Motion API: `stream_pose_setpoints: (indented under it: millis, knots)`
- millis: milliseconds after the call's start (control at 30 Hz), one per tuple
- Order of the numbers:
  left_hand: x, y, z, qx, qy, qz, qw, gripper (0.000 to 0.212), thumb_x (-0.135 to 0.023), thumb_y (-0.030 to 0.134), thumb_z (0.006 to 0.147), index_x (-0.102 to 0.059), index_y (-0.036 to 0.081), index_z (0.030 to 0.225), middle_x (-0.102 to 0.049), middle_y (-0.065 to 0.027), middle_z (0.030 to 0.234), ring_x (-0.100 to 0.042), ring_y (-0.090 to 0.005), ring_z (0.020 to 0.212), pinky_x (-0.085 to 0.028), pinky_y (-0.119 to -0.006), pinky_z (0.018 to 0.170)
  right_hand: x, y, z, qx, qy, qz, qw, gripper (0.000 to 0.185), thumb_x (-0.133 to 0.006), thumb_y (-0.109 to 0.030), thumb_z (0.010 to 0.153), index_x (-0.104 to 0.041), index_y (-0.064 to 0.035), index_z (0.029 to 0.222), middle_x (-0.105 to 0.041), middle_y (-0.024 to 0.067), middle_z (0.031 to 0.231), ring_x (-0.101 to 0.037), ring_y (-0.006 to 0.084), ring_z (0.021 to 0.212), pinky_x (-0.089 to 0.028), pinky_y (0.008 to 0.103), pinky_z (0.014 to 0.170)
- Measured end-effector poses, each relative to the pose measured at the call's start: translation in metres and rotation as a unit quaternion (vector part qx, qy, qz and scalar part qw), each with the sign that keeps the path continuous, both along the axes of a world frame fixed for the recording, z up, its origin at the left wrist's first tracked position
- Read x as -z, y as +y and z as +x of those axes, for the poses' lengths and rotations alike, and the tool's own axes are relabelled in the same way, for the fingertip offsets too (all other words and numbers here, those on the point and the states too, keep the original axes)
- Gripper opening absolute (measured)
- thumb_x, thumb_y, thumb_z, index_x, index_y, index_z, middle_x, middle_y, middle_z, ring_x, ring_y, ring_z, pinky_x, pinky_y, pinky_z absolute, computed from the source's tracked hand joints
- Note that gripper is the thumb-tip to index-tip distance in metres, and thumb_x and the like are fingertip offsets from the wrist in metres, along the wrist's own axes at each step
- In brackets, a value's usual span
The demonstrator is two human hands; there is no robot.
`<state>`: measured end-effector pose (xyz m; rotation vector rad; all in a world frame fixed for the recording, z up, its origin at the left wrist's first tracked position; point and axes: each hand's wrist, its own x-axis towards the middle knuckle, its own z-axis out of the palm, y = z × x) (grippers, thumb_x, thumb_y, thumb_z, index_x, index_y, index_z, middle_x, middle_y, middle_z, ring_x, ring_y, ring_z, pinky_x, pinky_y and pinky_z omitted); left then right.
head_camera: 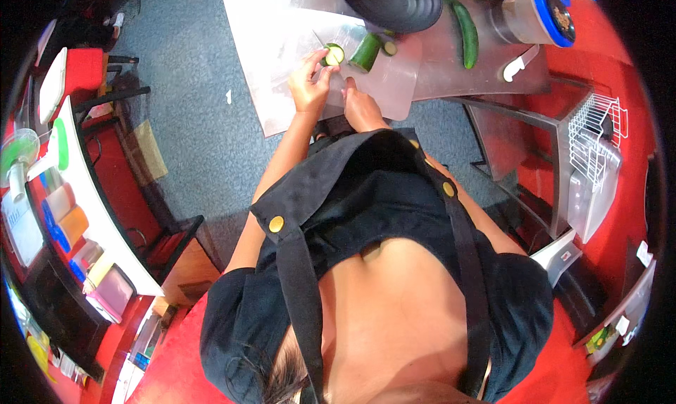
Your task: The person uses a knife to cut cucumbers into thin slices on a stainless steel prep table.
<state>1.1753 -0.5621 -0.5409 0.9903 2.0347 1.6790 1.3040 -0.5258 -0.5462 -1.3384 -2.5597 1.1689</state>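
Note:
My left hand (309, 87) holds a cut cucumber piece (334, 55) between thumb and fingers, its pale face turned up. Close by on the right, my right hand (363, 109) is closed around a knife, its thin blade at the cucumber piece; the handle is mostly hidden in the fist. Beside them, a larger length of cucumber (365, 53) lies on a translucent cutting board (391, 89). A small cucumber end (390, 48) rests just right of that length, partly under the pan's edge.
A black ridged pan (393, 5) stands behind the board. To the right lie a whole cucumber (466, 34) and a white-handled knife (520, 64), near a blue-rimmed plastic container (528, 17). A white wire rack (594, 134) is at far right, shelving (113, 203) at left.

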Motion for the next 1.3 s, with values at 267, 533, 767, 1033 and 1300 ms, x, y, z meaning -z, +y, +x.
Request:
stream_pose_setpoints:
  millis: [267,533,767,1033,1300]
  knots:
    - [0.001,0.001,-0.004,0.023,0.044,-0.032,0.998,0.039,-0.074,0.003,0.076,-0.06,0.006,0.112,-0.062,-0.0096,0.116,-0.06,-0.0198,0.106,-0.052,-0.034,0.087,0.001,0.007,-0.002,-0.022,-0.032,-0.007,0.999,0.022,-0.037,-0.015,0.096,-0.042,0.0029,0.108,-0.061,0.0309,0.073,-0.062,0.0478,0.074,-0.046,0.0565,0.065]
    - [0.011,0.006,-0.021,-0.006,-0.096,0.073,0.993,0.034,-0.059,0.007,0.09,-0.05,0.001,0.122,-0.057,-0.0166,0.118,-0.058,-0.0229,0.106,-0.049,-0.036,0.091,0.005,0.001,0.016,-0.033,-0.054,-0.022,0.998,0.023,-0.038,-0.018,0.096,-0.041,0.0012,0.109,-0.06,0.032,0.074,-0.061,0.0493,0.075,-0.046,0.0567,0.065]
    - [0.054,-0.007,-0.08,-0.155,-0.149,0.083,0.973,0.036,-0.046,0.001,0.094,-0.047,0.002,0.13,-0.056,-0.0175,0.119,-0.058,-0.025,0.104,-0.047,-0.034,0.09,-0.013,-0.006,0.041,-0.053,-0.038,0.005,0.998,0.021,-0.047,-0.023,0.095,-0.041,-0.0057,0.104,-0.062,0.0275,0.075,-0.061,0.0466,0.077,-0.045,0.0569,0.064]
    - [0.035,0.001,-0.07,-0.077,-0.08,-0.155,0.982,0.052,-0.049,-0.004,0.084,-0.045,0.009,0.135,-0.056,-0.0208,0.122,-0.052,-0.0274,0.117,-0.037,-0.039,0.102,-0.024,-0.006,0.102,-0.081,-0.035,0.098,0.991,0.02,-0.049,-0.026,0.094,-0.042,-0.0094,0.102,-0.061,0.0225,0.068,-0.061,0.0437,0.065,-0.048,0.0527,0.054]
    - [-0.006,0.022,-0.022,0.118,0.197,-0.197,0.953,0.071,-0.06,0.005,0.066,-0.047,0.024,0.134,-0.054,-0.0072,0.132,-0.022,-0.0409,0.138,-0.011,-0.058,0.11,-0.064,0.017,0.152,-0.081,-0.043,-0.11,0.99,0.025,-0.051,-0.028,0.093,-0.048,-0.0088,0.107,-0.065,0.0208,0.082,-0.064,0.0408,0.079,-0.046,0.0484,0.062]
